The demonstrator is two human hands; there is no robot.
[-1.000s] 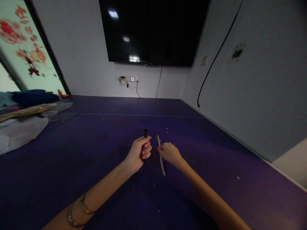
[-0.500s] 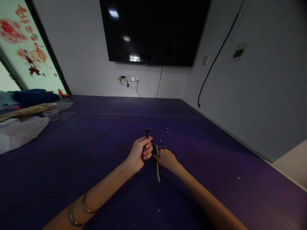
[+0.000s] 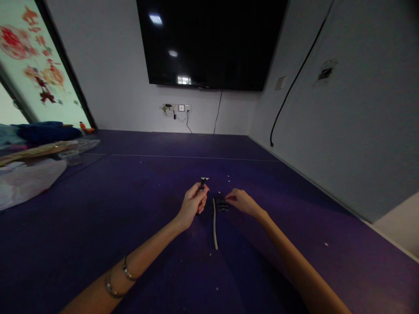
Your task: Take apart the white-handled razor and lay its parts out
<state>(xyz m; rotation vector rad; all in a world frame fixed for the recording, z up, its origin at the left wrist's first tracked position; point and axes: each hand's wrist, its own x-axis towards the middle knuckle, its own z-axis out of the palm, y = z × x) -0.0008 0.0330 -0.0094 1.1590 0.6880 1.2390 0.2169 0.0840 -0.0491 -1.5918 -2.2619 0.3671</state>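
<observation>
Your left hand [image 3: 193, 204] gripped a tool [image 3: 202, 183]; your right hand [image 3: 244, 203] perhaps pinched the block [image 3: 223, 204] just left of its bent fingers, beside a stick [image 3: 214, 226] pointing toward the far edge of the purple surface [image 3: 147, 244].

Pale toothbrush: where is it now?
In the head view, the pale toothbrush lies below centre on the purple surface, just left of the small black object, between left hand and right hand.

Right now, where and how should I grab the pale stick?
Probably the near half of the pale stick, from above with the right hand, pinching across its width: it is slender and lies lengthwise, with the black block close beside its far end.
</observation>
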